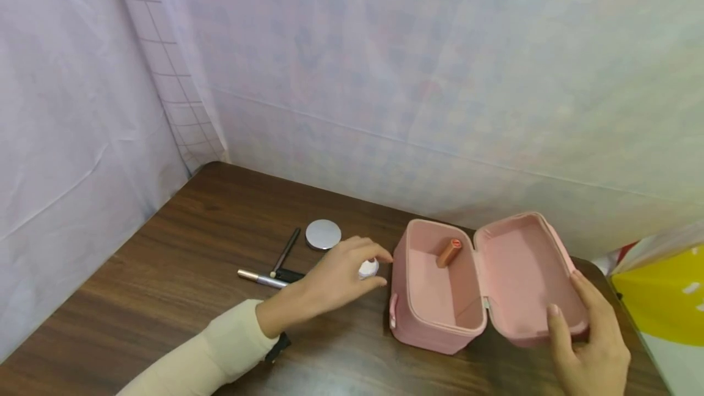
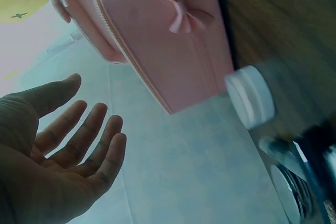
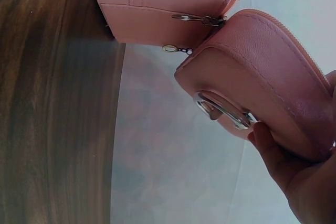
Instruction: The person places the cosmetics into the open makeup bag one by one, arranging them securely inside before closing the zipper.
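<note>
Case (image 1: 429, 336), one, pink, stands on the wooden table (image 1: 220, 231) with its one lid (image 1: 528, 274) swung open to your right. Your right hand (image 1: 596, 338) grips the lid near its outer edge, thumb and fingers bent about it. Inside the case you see one reddish-brown tube (image 1: 449, 253), leaning against the wall. Your left hand (image 1: 343, 277) holds nothing: its thumb stands well away from four loosely curved fingers. Near it, just outside the case, is one white jar (image 2: 251, 98), apart from your fingertips in the left wrist view. Beyond your left hand lies one round silver compact (image 1: 323, 234); beside it, one dark pencil (image 1: 286, 252), one silvery tube (image 1: 264, 279) and one black item (image 1: 289, 274), partly hidden by your arm. The case bears one bow (image 2: 184, 9) and two zipper pulls (image 3: 194, 18); the lid, one silvery handle (image 3: 223, 109).
</note>
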A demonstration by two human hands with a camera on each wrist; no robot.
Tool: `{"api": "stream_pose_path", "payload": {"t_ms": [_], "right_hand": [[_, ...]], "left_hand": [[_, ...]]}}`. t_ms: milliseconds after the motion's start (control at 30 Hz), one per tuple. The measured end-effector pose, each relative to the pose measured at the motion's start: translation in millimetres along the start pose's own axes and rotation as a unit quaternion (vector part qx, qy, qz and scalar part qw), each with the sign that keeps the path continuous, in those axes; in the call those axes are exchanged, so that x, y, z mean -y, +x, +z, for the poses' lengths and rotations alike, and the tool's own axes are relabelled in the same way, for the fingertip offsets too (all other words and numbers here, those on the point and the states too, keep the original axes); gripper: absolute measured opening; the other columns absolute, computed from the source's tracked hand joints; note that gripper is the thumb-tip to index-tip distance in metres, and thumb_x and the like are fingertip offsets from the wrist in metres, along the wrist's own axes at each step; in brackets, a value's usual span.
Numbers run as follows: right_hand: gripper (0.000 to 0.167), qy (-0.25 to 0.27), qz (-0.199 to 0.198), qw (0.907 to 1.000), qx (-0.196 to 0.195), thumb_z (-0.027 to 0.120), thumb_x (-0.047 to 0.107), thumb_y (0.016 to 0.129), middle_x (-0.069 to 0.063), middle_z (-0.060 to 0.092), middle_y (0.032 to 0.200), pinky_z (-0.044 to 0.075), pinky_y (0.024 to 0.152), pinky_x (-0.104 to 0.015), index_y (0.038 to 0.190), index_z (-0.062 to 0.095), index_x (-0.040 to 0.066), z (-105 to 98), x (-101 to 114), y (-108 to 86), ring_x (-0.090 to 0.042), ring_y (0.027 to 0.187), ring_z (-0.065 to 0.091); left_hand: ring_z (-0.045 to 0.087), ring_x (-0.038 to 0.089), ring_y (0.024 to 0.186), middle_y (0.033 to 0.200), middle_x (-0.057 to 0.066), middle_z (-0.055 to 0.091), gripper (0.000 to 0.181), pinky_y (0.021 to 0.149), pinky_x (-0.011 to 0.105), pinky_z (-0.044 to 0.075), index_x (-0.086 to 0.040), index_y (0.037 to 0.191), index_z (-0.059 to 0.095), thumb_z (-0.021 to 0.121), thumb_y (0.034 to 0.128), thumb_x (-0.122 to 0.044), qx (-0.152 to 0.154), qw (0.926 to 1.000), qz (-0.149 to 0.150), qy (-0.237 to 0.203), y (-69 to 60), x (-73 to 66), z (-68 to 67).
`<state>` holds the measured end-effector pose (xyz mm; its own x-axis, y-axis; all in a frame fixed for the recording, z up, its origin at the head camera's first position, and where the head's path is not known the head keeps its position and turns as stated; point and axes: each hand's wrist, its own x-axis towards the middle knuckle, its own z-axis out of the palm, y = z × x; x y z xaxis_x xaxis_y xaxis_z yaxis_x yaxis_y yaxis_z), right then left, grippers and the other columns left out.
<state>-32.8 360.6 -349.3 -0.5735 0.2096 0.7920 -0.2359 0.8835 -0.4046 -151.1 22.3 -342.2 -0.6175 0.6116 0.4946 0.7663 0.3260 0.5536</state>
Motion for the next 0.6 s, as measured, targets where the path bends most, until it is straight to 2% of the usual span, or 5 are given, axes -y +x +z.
{"api": "stream_pose_path", "payload": {"t_ms": [67,167,300,467,600], "right_hand": [[0.048,0.0,0.002,1.0,0.005,0.065,0.017,0.086,-0.01,0.055,0.135,0.029,0.101,-0.012,0.133,0.057,0.007,0,0,0.3,-0.002,0.125,0.044],[0.047,0.006,-0.003,1.0,-0.002,0.065,0.017,0.086,-0.01,0.056,0.133,0.03,0.102,-0.013,0.131,0.058,0.005,2,1,1.5,-0.003,0.125,0.045],[0.046,0.011,-0.013,0.9998,-0.008,0.065,0.018,0.086,-0.01,0.057,0.132,0.029,0.102,-0.013,0.13,0.059,0.004,5,0,3.4,-0.004,0.124,0.046],[0.047,0.01,-0.011,0.9999,0.002,0.064,0.02,0.087,-0.011,0.055,0.134,0.029,0.102,-0.013,0.132,0.057,0.006,4,-1,2.6,-0.004,0.125,0.045],[0.046,0.016,-0.011,0.9998,-0.009,0.065,0.017,0.086,-0.013,0.057,0.131,0.03,0.102,-0.014,0.13,0.059,0.004,5,-1,1.4,-0.004,0.124,0.046]], "left_hand": [[0.059,0.016,0.101,0.104,0.0,0.065,0.028,0.099,0.033,0.041,-0.01,0.107,0.067,0.077,0.0819,-0.018,0.012,0.9996,-0.007,0.023,-6.1,2.6,-4.1],[0.059,0.017,0.104,0.106,0.0,0.065,0.028,0.101,0.035,0.04,-0.01,0.105,0.068,0.078,0.0806,-0.019,0.018,0.9989,-0.021,0.037,-14.9,8.0,-8.8],[0.058,0.016,0.1,0.107,0.001,0.065,0.03,0.087,0.031,0.048,-0.011,0.106,0.068,0.079,0.0791,-0.02,0.022,0.9979,-0.036,0.049,-24.8,15.8,-14.4],[0.058,0.019,0.105,0.109,0.002,0.064,0.032,0.09,0.034,0.048,-0.01,0.108,0.067,0.078,0.0791,-0.018,0.037,0.9959,-0.056,0.06,-37.5,26.2,-21.8],[0.059,0.021,0.102,0.109,0.002,0.063,0.031,0.086,0.036,0.05,-0.01,0.108,0.067,0.078,0.0794,-0.019,0.05,0.9943,-0.073,0.059,-48.2,35.1,-27.4]]}}
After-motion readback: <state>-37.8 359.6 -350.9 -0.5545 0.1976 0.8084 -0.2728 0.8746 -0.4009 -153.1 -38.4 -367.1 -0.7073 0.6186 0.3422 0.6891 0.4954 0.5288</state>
